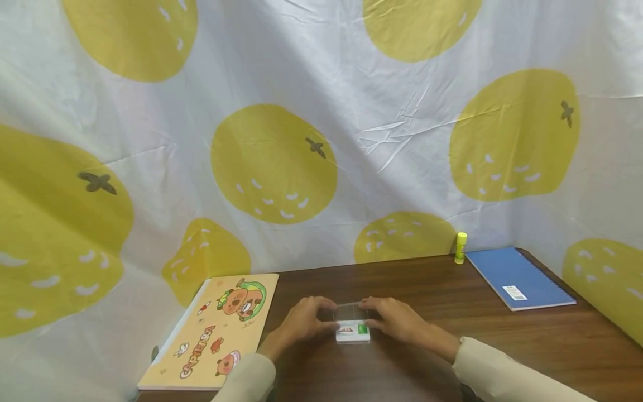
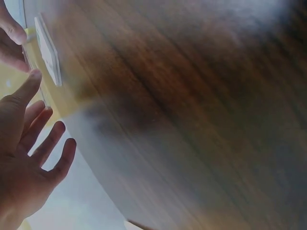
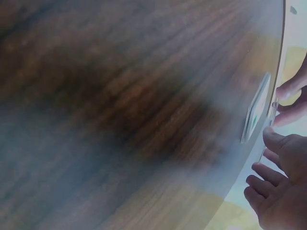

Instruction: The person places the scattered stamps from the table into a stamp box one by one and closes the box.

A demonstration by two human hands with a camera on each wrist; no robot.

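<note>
Between my two hands, in the head view, is a clear plastic case [image 1: 350, 311]. Its transparent panel stands behind a flat white piece [image 1: 353, 336] with red print and a green patch, low over the dark wooden table. My left hand [image 1: 305, 320] pinches the panel's left side between thumb and fingers. On the opposite side my right hand [image 1: 398, 321] pinches it the same way. The white piece [image 2: 48, 51] shows edge-on in the left wrist view, past the left hand [image 2: 29, 148]. In the right wrist view, the right hand's [image 3: 283, 177] lower fingers spread loosely.
A cream capybara-printed book or folder [image 1: 211, 335] lies on the left of the table [image 1: 427, 285]. A blue spiral notebook [image 1: 517, 279] is at the back right, beside an upright yellow glue stick [image 1: 460, 248]. A fruit-patterned curtain [image 1: 392, 139] hangs behind.
</note>
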